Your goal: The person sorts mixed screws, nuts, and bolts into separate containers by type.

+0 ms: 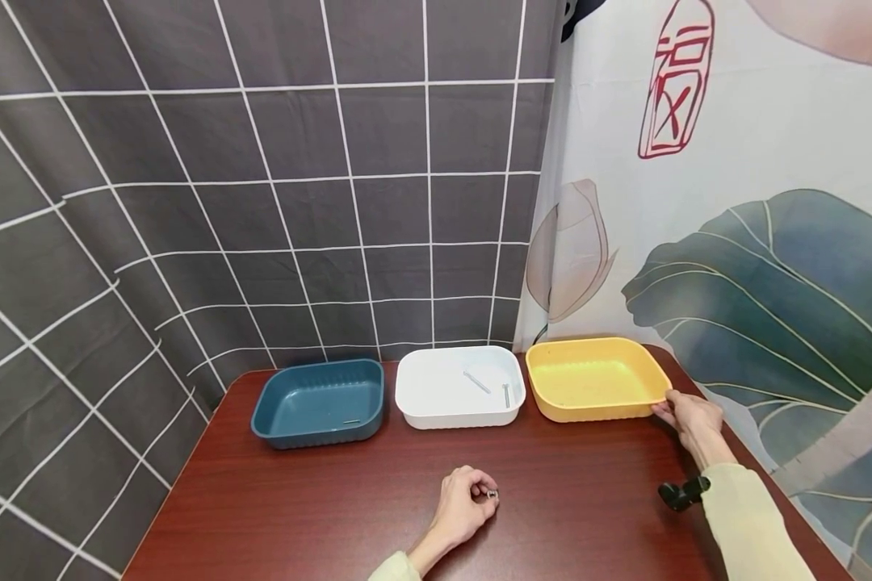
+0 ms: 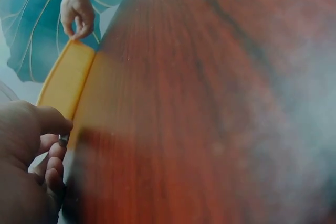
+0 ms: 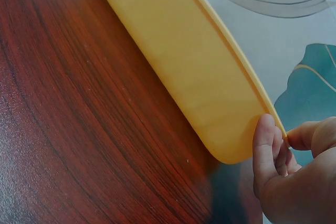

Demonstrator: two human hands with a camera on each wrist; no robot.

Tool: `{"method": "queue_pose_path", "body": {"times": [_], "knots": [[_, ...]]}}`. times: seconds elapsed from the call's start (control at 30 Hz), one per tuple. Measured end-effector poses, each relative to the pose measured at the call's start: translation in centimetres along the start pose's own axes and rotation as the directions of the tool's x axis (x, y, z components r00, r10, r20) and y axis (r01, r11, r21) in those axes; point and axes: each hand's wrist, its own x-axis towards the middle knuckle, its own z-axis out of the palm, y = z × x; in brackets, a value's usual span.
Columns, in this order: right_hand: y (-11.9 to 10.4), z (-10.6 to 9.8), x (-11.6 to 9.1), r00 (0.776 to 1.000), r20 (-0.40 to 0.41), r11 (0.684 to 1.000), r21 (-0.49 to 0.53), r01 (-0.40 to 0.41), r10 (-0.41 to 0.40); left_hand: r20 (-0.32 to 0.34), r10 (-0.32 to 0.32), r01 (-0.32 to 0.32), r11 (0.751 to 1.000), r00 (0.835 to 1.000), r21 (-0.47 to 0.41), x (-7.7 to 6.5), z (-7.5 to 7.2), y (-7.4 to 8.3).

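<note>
Between thumb and fingertips, my left hand (image 1: 463, 506) pinches a small shiny metal piece (image 1: 492, 494), held in front of the white tray. Its exact shape is mostly covered by the fingers; in the left wrist view the metal piece (image 2: 63, 141) shows only as a dark bit. On the right, my right hand (image 1: 692, 417) grips the rim of a yellow plastic tray (image 1: 596, 413) at its near right corner. The right wrist view shows the thumb and fingers on opposite sides of that tray's rim (image 3: 231, 51).
A white tray (image 1: 436, 420) stands in the middle, holding a long screw (image 1: 477, 382) and a shorter screw (image 1: 506, 395). Left of it, a blue tray (image 1: 320, 438) contains a small metal pin-like piece (image 1: 351, 420). All stand along the far edge of the brown table (image 1: 291, 508), before hanging cloths.
</note>
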Motion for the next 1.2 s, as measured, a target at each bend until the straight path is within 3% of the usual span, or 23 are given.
{"method": "queue_pose_path", "body": {"times": [0.23, 0.47, 0.73, 1.2], "knots": [[0.0, -0.1, 0.0, 1.0, 0.005, 1.0, -0.001, -0.008, 0.008, -0.012, -0.012, 0.012, 1.0, 1.0, -0.019, 2.1, -0.3, 0.8], [0.0, 0.0, -0.1, 1.0, 0.002, 1.0, -0.003, -0.003, 0.003, -0.041, -0.039, 0.035, 0.995, 0.998, -0.091, 6.0, -0.6, 2.4], [0.0, -0.1, 0.0, 1.0, 0.003, 1.0, -0.009, 0.01, -0.01, -0.109, -0.063, 0.047, 0.989, 0.992, -0.141, 9.9, 0.3, 3.6], [0.1, -0.1, -0.1, 0.999, 0.027, 0.999, 0.031, 0.017, -0.018, -0.129, -0.029, 0.009, 0.988, 0.991, -0.152, 13.3, 2.8, 4.4]]}}
